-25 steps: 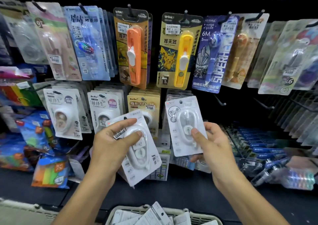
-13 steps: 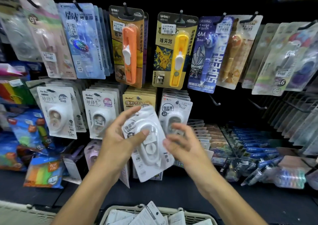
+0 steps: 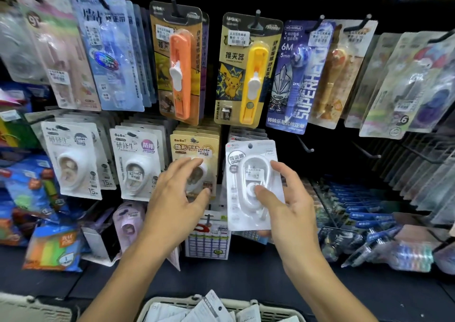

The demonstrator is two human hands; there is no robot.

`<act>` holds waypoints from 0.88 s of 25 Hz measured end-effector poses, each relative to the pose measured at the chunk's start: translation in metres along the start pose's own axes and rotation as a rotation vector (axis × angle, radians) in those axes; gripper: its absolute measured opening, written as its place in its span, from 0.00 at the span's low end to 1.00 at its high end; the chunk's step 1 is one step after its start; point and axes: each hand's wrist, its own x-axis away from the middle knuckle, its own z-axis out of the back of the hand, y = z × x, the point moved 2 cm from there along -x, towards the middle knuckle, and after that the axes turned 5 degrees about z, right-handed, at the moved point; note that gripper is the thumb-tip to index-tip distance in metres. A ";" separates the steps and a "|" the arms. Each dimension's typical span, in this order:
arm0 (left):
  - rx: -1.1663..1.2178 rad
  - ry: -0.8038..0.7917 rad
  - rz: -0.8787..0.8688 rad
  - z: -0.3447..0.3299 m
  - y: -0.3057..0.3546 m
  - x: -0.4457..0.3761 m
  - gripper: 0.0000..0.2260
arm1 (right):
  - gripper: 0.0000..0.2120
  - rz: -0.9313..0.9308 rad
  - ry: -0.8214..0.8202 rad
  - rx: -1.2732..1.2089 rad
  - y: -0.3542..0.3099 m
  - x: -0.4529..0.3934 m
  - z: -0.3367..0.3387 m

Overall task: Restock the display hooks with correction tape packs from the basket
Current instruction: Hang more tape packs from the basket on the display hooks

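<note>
While the right hand [image 3: 288, 206] pinches a white correction tape pack [image 3: 251, 186] upright at the front of its row, I note the thumb on the clear blister and the fingers [image 3: 283, 171] curled round the pack's right edge. Left hand [image 3: 177, 198] hovers spread and holding nothing before the yellow pack [image 3: 194, 149] (contact unclear). Basket [image 3: 172, 304] sits at the bottom edge, more packs inside.

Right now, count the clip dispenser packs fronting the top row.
2: the orange pack left of centre, and the yellow pack to its right. More may hang hidden behind them.
</note>
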 end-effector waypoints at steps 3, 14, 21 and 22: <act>-0.089 -0.023 0.056 0.001 -0.005 -0.002 0.27 | 0.16 -0.005 0.020 0.100 0.004 0.000 0.005; -0.256 -0.211 0.026 0.001 -0.007 -0.004 0.32 | 0.24 -0.059 -0.017 0.607 0.041 -0.097 -0.037; -0.356 -0.223 0.036 0.008 -0.017 0.011 0.32 | 0.32 -0.077 -0.059 0.464 0.106 -0.025 -0.026; -0.388 -0.246 0.040 0.007 -0.024 0.019 0.31 | 0.29 -0.028 -0.071 0.468 0.120 0.003 -0.024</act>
